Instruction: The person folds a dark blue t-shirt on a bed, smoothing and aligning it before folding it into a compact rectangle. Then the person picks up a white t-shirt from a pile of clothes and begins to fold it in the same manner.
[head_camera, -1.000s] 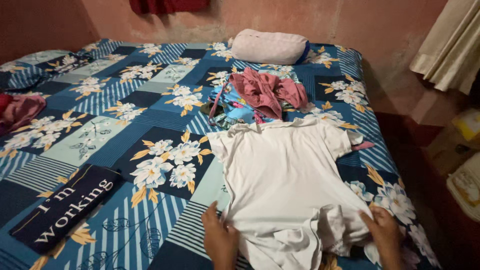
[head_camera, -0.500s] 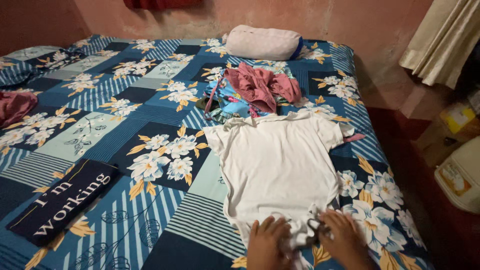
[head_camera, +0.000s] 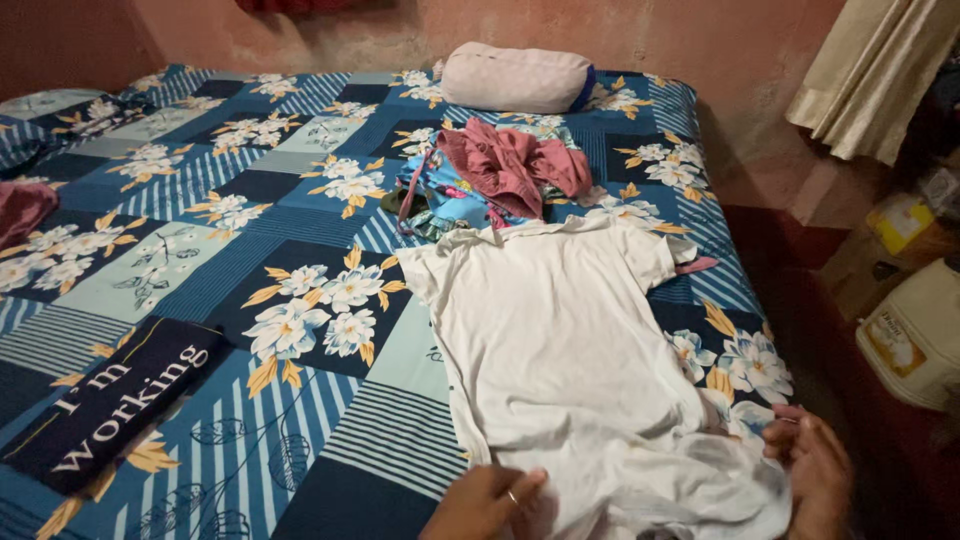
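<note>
On the bed: I count one white T-shirt (head_camera: 560, 340) lying flat, one clothes pile (head_camera: 490, 175), one bolster (head_camera: 512, 78).
Left hand (head_camera: 480, 503): flat, fingers pressing the hem.
Right hand (head_camera: 815, 470): moved outward since before, pinching the hem's corner.
Label: dark folded cloth (head_camera: 105, 405), white lettering.
Packages: white jug (head_camera: 915, 335), yellow box (head_camera: 900, 222), floor right.

A white short-sleeved T-shirt (head_camera: 560, 340) lies spread flat on the blue floral bedsheet, near the bed's right edge, its collar pointing toward the far end of the bed and its two sleeves spread out to either side. The chest and shoulders are fairly smooth, with only light creases. The lower hem, nearest the camera, is bunched and rumpled into loose folds at the bed's near edge.
</note>
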